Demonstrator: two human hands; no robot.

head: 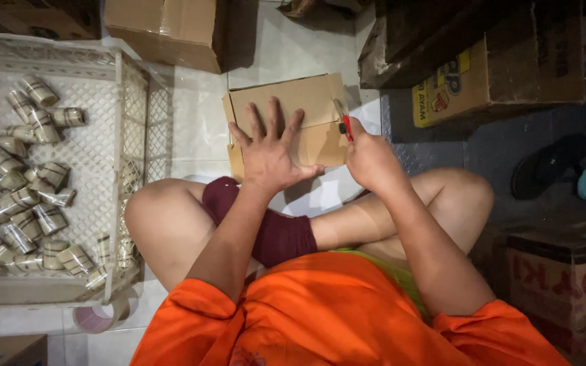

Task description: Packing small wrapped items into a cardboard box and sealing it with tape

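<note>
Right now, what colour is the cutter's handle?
Red; the cutter in the right hand shows best in the head view.

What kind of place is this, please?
Probably a home storeroom or small packing area: stacked cardboard boxes on a tiled floor, a white plastic crate of wrapped rolls, a sandal.
</note>
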